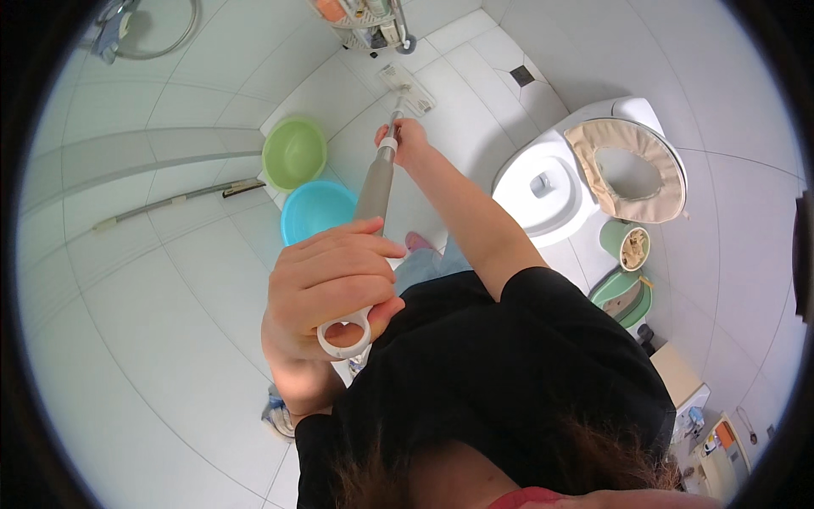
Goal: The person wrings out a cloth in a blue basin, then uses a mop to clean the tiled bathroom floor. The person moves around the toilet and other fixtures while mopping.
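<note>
A flat mop with a long grey pole (375,184) runs away from my body. My left hand (334,280) is wrapped around the upper end of the pole, close to the camera, and the white hanging ring (344,334) sticks out below the fingers. Farther down, my right hand (407,140) grips the thin metal part of the pole with the arm stretched out. The white mop head (407,89) lies on the pale tiled floor (455,89), beyond my right hand and short of the corner shelf. Its underside is hidden.
A green basin (294,154) and a blue basin (318,210) stand by the left wall. To the right are a toilet (547,191) with raised, cloth-covered seat, a waste bin (626,245) and a green tub (623,296). A loaded shelf rack (362,25) and a floor drain (522,76) lie ahead.
</note>
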Motion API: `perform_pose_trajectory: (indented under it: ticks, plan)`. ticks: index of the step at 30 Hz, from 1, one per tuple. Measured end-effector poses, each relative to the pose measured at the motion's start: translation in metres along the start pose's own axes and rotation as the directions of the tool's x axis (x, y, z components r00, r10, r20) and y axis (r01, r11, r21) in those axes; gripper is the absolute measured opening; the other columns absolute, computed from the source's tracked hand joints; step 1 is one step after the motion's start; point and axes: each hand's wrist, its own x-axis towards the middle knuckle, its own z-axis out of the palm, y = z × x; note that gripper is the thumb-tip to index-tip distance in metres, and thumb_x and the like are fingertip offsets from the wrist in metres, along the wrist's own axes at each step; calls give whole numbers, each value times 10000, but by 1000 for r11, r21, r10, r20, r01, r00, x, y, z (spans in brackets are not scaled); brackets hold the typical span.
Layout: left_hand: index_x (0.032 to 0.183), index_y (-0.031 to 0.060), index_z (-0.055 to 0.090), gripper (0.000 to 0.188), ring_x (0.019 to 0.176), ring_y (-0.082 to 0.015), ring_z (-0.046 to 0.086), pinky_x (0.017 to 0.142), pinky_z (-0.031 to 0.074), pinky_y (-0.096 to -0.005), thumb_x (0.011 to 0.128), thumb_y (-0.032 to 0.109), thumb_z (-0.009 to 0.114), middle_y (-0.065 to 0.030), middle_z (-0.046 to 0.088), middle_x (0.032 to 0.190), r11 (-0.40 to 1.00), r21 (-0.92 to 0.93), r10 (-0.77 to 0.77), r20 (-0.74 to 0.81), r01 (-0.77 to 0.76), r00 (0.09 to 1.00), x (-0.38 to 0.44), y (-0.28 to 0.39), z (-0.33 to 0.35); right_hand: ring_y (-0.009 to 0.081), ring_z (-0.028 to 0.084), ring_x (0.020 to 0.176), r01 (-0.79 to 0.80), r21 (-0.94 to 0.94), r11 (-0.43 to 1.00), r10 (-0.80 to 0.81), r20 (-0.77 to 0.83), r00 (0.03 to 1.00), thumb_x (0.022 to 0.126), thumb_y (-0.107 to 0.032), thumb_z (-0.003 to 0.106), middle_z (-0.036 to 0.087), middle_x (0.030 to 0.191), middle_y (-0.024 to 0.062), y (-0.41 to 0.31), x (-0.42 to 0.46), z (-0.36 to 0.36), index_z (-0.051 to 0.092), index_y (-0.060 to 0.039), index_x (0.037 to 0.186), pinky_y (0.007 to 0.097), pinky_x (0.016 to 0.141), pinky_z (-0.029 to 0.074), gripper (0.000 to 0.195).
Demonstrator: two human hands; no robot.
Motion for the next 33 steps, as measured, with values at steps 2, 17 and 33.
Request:
perform_pose_trajectory:
  ticks: [2,17,33]
  plan:
    - [663,40,580,123,694,-253,625,752,483,-410,574,-43,604,-59,590,655,1000,-9,15,23,-15,1000,16,-8,4,191,437,558,35,46,998,-36,38,999,808,-90,321,402,714,109,-22,-6,7,266,-32,884,324,469,404,111]
    - [788,1,593,302,924,-316,576,854,416,-414,524,-126,520,-115,608,809,987,-118,-97,119,111,988,64,-63,44,170,400,490,256,274,927,-284,68,956,817,-136,261,403,618,80,-163,-14,0,315,-11,774,295,440,370,142]
    - [729,87,549,43,680,-219,627,688,506,-380,708,109,579,-57,614,717,971,141,203,-74,-192,976,20,64,-19,204,466,633,100,-31,994,-102,-52,993,858,-98,386,411,773,97,-13,-121,-7,311,-2,1027,358,549,472,208]
